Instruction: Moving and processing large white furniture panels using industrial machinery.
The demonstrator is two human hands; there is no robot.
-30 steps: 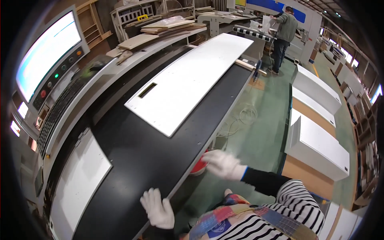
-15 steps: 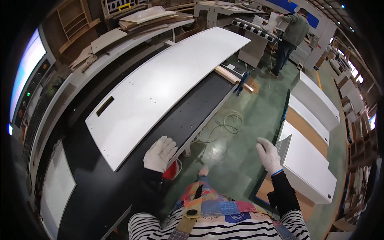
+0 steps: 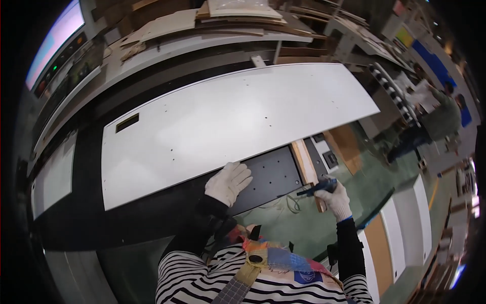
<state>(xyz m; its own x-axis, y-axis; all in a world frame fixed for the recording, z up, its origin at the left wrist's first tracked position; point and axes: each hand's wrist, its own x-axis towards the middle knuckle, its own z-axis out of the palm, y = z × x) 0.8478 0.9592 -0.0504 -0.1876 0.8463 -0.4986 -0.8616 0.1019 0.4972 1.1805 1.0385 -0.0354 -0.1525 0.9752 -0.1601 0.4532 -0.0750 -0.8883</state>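
Note:
A long white panel with a rectangular cutout and small drilled holes lies on the black machine table. My left hand, in a white glove, is at the panel's near edge, fingers stretched out and holding nothing. Whether it touches the panel, I cannot tell. Off the table's right end, my gloved right hand is wrapped round a dark blue air gun, its thin nozzle pointing left. Just behind the gun, a pale wooden strip sticks out from under the panel.
A smaller white board lies at the table's left end. Offcut boards are piled on a rack behind. A coiled hose rests on the green floor. White panels stand at right; another person works at far right.
My view has turned to the right. The right hand has reached forward and taken hold of the air gun at the table's end. My left hand has moved up to the panel's near edge.

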